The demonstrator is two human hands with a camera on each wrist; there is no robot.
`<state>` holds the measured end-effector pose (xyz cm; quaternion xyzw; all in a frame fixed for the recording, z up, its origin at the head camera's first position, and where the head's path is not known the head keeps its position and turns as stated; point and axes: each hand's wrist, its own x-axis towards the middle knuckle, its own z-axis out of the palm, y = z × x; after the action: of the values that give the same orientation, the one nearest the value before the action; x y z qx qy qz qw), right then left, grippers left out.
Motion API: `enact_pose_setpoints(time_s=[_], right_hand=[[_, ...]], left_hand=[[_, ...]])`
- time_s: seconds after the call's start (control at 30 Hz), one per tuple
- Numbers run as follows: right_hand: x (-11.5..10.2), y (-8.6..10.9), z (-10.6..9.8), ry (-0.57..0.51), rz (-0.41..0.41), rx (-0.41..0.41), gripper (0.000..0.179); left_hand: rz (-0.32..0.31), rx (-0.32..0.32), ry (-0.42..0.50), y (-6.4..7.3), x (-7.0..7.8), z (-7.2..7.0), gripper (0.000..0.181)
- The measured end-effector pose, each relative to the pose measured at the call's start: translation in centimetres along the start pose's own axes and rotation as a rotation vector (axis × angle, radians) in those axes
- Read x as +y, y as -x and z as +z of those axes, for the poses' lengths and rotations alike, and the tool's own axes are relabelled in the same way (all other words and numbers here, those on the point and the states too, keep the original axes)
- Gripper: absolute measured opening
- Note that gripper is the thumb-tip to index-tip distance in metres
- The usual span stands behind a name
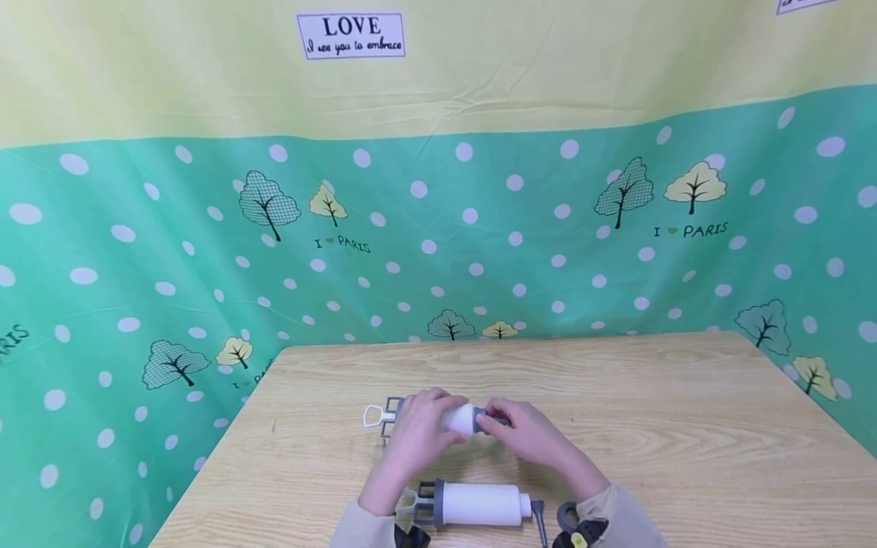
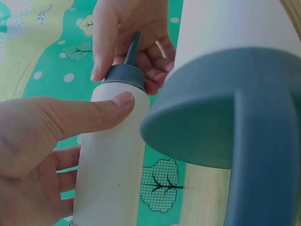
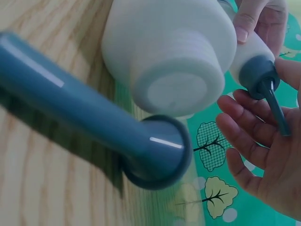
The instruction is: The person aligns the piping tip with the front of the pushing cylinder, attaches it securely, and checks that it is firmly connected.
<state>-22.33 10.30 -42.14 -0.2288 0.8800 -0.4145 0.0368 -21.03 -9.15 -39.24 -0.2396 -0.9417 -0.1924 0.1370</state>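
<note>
My left hand (image 1: 423,426) grips the white barrel (image 2: 110,155) of a syringe-like tube, held lengthwise over the table. In the left wrist view its thumb lies along the barrel near the top. My right hand (image 1: 533,435) has its thumb and fingers around the grey nozzle cap (image 2: 124,75) at the barrel's right end. The cap's thin spout (image 3: 276,113) points towards the right palm. At the tube's left end, a pale pull ring (image 1: 372,415) and a grey frame stick out past the left hand.
A second white tube (image 1: 483,504) with a grey flanged end lies nearer on the wooden table (image 1: 685,411). By its right end are a loose grey nozzle (image 1: 539,521) and a grey ring (image 1: 567,517). A patterned green curtain (image 1: 384,304) hangs behind the table.
</note>
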Motion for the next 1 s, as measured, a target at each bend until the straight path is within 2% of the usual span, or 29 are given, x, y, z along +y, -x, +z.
enact_pose_setpoints(time_s=[0.27,0.53,0.7,1.0], right_hand=[[0.16,0.06,-0.03,0.01,-0.021,0.001,0.03],[0.32,0.01,0.06,-0.036,-0.055,0.0,0.044],[0.22,-0.02,0.08,-0.075,-0.059,0.019,0.039],[0.31,-0.12,0.11,-0.028,-0.038,0.026,0.03]], left_hand=[[0.0,-0.011,-0.007,0.0,0.02,-0.02,0.047],[0.001,-0.013,-0.01,-0.01,0.0,0.02,0.048],[0.0,-0.014,0.001,-0.01,-0.1,0.17,0.049],[0.008,-0.008,-0.004,-0.06,-0.01,0.1,0.05]])
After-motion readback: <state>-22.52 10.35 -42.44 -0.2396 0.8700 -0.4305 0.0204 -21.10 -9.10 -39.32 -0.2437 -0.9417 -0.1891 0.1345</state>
